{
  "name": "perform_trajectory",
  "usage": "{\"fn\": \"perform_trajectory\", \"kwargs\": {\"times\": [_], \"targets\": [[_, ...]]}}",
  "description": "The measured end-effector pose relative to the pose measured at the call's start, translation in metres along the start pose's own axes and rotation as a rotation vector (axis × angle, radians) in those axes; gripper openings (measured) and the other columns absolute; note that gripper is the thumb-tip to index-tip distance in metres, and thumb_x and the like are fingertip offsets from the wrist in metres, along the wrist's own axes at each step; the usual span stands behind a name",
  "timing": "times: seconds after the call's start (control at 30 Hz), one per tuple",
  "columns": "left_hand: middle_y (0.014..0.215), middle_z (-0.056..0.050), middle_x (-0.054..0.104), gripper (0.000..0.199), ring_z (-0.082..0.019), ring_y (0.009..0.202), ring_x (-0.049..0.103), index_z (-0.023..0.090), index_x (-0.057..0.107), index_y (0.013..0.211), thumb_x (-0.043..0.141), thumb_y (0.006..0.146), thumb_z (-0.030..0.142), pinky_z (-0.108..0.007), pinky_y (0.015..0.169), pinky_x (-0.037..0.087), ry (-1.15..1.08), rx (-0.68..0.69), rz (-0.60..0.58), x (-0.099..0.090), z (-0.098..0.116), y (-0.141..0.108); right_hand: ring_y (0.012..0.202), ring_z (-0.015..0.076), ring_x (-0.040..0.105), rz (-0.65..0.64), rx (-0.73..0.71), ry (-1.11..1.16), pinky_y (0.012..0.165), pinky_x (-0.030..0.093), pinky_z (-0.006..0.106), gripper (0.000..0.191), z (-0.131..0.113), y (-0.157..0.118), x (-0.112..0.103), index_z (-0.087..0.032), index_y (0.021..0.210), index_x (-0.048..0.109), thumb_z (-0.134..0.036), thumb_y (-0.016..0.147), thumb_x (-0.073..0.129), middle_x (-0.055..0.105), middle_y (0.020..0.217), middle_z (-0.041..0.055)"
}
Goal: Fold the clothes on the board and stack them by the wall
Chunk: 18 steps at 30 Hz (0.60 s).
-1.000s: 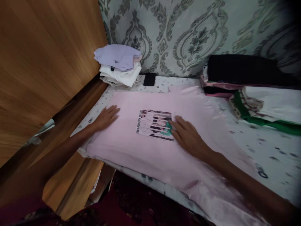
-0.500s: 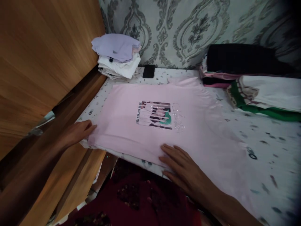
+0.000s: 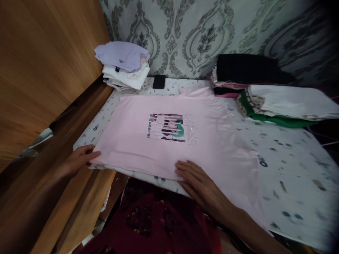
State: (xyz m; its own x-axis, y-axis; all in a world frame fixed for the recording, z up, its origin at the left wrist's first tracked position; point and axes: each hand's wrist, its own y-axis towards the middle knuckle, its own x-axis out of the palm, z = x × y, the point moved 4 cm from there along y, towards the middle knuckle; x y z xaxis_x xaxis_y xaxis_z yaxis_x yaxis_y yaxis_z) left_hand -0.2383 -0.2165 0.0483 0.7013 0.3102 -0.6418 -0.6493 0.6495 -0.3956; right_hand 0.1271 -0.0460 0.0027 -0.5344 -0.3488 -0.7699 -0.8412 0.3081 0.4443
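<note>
A pale pink T-shirt with a printed picture lies spread on a white patterned cloth, its hem to the left and its collar side to the right. At the near left corner of the hem, my left hand pinches the shirt's edge between thumb and fingers. My right hand rests on the near side edge of the shirt, palm down, with its fingers extended and nothing held.
Folded light clothes are stacked at the back left, beside a small black object. Dark folded clothes and a white-and-green pile stand at the back right. A wooden panel rises at the left.
The view has shifted a little to the right. My left hand has moved slightly toward me at the hem corner, and its fingers have closed on the edge. My right hand has stayed on the shirt.
</note>
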Motion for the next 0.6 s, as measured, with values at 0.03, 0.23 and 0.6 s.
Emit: {"fn": "perform_trajectory", "kwargs": {"times": [0.03,0.23,0.6], "targets": [[0.065,0.003,0.05,0.047,-0.015,0.058,0.047,0.023,0.048,0.071,0.069,0.055,0.062,-0.027,0.053,0.038,-0.075,-0.05,-0.006,0.0,0.0,-0.001,0.119,0.0234,0.066,0.012,0.004,-0.009,0.107,0.05,0.053,0.028,0.0,0.0,0.001,-0.024,0.123,0.063,-0.02,0.097,0.055,0.071,0.125,0.0098],[0.057,0.005,0.052,0.05,-0.014,0.048,0.049,0.024,0.045,0.082,0.071,0.054,0.056,-0.024,0.045,0.03,-0.061,-0.161,-0.1,0.001,-0.025,0.004,0.112,0.0228,0.069,0.048,-0.006,-0.022,0.104,0.054,0.05,0.019,-0.002,0.003,-0.003,-0.02,0.106,0.068,-0.015,0.096,0.052,0.074,0.116,0.0112],[0.129,-0.016,0.064,0.051,-0.034,0.12,0.06,0.02,0.054,0.127,0.035,0.096,0.055,-0.047,0.097,0.05,0.743,0.576,0.18,0.041,0.057,0.011,0.122,0.0224,0.063,-0.117,-0.024,0.048,0.11,0.047,0.049,0.024,-0.001,0.032,-0.012,-0.023,0.115,0.069,-0.025,0.1,0.051,0.07,0.126,0.0098]]}}
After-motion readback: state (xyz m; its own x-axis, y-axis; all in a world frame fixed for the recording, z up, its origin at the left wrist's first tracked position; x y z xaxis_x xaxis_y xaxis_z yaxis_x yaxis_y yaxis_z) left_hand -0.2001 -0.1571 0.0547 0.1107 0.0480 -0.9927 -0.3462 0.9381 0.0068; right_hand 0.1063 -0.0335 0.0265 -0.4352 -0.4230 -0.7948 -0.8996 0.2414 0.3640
